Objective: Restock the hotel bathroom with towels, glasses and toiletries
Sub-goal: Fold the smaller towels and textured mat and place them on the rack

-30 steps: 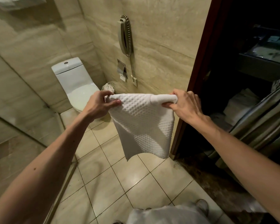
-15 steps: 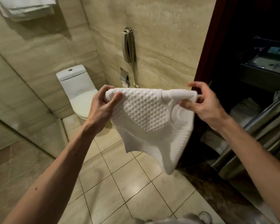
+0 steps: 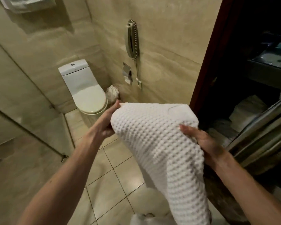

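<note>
Folding is where I judge this has got to: the white waffle towel, which half a second ago hung flat from a top edge stretched level between my hands, now bulges into a hump. Its long tail runs down toward me at the near right. It is in the air over the tiled floor, just left of the dark door frame, and touches nothing but me. My left hand grips the towel's far-left corner, with the fingers curled in behind the cloth. My right hand has dropped lower and nearer. It pinches the right edge with the thumb on the front and the other fingers hidden under the fabric, so how they lie I cannot tell. The two hands are closer together than they were, which suits doubling the towel over rather than shaking it out. Nothing is restocked by this yet, since the towel has still to reach a rail or shelf. Beyond it, to the far left, are the toilet and a bagged bin. A wall phone hangs above them, and folded towels sit high up at far left.
</note>
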Available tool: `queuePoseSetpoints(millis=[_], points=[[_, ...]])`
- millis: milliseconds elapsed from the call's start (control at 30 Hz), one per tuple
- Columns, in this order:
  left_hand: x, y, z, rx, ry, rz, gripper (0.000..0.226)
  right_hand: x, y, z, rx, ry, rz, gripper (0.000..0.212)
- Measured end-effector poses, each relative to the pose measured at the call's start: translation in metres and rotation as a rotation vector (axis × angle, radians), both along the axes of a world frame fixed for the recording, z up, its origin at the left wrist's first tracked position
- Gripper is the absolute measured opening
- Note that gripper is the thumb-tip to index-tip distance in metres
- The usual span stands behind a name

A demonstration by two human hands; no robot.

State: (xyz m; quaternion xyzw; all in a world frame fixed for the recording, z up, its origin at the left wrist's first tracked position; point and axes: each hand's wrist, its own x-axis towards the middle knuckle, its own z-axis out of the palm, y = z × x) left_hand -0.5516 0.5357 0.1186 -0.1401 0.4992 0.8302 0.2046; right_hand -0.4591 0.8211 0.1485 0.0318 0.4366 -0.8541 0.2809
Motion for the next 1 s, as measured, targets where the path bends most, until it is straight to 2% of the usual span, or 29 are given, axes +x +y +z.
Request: queuePoseSetpoints(millis=[67, 100, 200, 267, 333, 400, 467, 567, 633, 733, 833, 900, 933, 1000], points=[[0.004, -0.007, -0.033, 0.305, -0.022, 0.074, 0.094, -0.001, 0.0, 0.001, -0.06, -0.034, -0.03, 0.03], [0.01, -0.006, -0.045, 0.399, 0.009, 0.021, 0.104, -0.002, 0.0, 0.001, -0.09, -0.046, -0.042, 0.032], [0.037, 0.012, -0.072, 0.357, 0.17, -0.298, 0.114, -0.006, 0.002, -0.002, -0.133, -0.06, -0.055, 0.038], [0.05, 0.023, -0.075, 0.299, 0.268, -0.467, 0.111, -0.01, 0.002, -0.005, -0.171, -0.064, -0.03, 0.05], [0.058, 0.027, -0.068, 0.171, 0.233, -0.494, 0.101, -0.013, 0.005, -0.009, -0.18, -0.064, -0.013, 0.057], [0.06, 0.025, -0.062, 0.026, 0.121, -0.437, 0.091, -0.016, 0.012, -0.013, -0.162, -0.08, -0.014, 0.062], [0.06, 0.017, -0.061, -0.005, 0.072, -0.384, 0.091, -0.02, 0.021, -0.019, -0.095, -0.131, -0.029, 0.067], [0.059, 0.008, -0.06, 0.054, 0.022, -0.373, 0.086, -0.024, 0.032, -0.028, 0.066, -0.205, -0.067, 0.042], [0.06, 0.008, -0.059, 0.079, 0.002, -0.358, 0.08, -0.024, 0.033, -0.035, 0.088, -0.228, -0.091, 0.037], [0.059, 0.009, -0.062, 0.063, -0.056, -0.332, 0.078, -0.021, 0.032, -0.051, 0.031, -0.235, -0.111, 0.051], [0.056, 0.008, -0.064, 0.003, -0.13, -0.329, 0.084, -0.02, 0.034, -0.075, 0.01, -0.314, -0.101, 0.081], [0.058, 0.007, -0.064, -0.084, -0.145, -0.31, 0.07, -0.016, 0.034, -0.087, 0.051, -0.362, -0.063, 0.093], [0.058, 0.006, -0.065, -0.123, -0.15, -0.292, 0.061, -0.015, 0.033, -0.091, 0.068, -0.369, -0.042, 0.094], [0.058, 0.006, -0.065, -0.163, -0.159, -0.259, 0.054, -0.016, 0.031, -0.096, 0.095, -0.384, -0.037, 0.081]])
